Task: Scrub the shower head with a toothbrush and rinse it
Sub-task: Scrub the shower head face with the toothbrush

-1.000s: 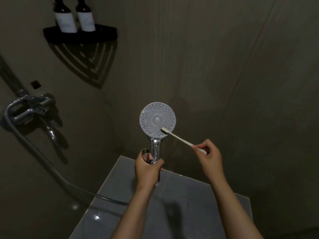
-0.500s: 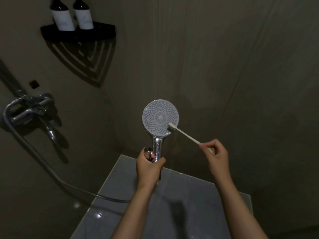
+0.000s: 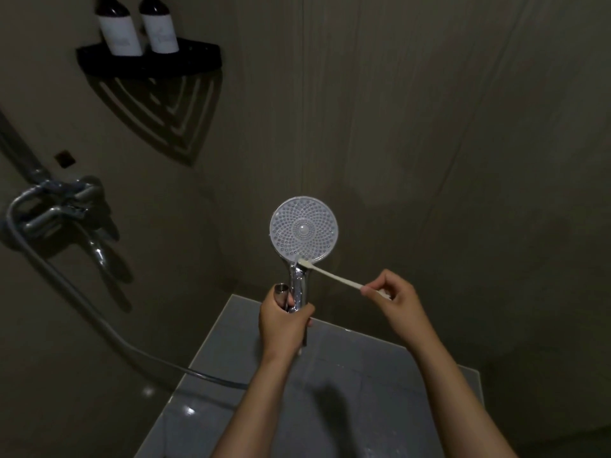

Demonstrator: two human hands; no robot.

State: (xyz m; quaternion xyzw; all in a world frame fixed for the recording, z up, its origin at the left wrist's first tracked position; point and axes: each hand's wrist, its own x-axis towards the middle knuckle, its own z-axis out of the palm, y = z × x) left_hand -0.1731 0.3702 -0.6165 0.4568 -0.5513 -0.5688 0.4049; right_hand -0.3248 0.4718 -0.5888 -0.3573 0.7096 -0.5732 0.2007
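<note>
Dark walls [image 3: 446,127] close the stall, and a grey floor [image 3: 370,385] fills the near middle. A hose [image 3: 82,309] loops from the tap [image 3: 56,209] on the left wall across to the near centre. At the far left a corner shelf [image 3: 148,61] carries two bottles [image 3: 120,31]. The shower head [image 3: 303,229] is held upright in mid-scene above the floor's far edge, its nozzle face turned to the camera. The left hand [image 3: 282,322] is clenched round its chrome handle, and the right hand [image 3: 393,299] pinches the back end of the toothbrush [image 3: 334,277]. Its bristles touch the bottom rim of the face, just above the neck. The scrub looks to be under way, with the rinse not yet begun. To do it well, brace the handle firmly, press lightly enough that the thin brush does not bend, and work short circles ring by ring toward the centre, not skipping the rim seam. The light is dim, so any grime on the nozzles cannot be judged. The bristles are blurred, the bottle tops are cut off, the labels are unreadable, and the hose's joint to the handle hides behind the left arm.
</note>
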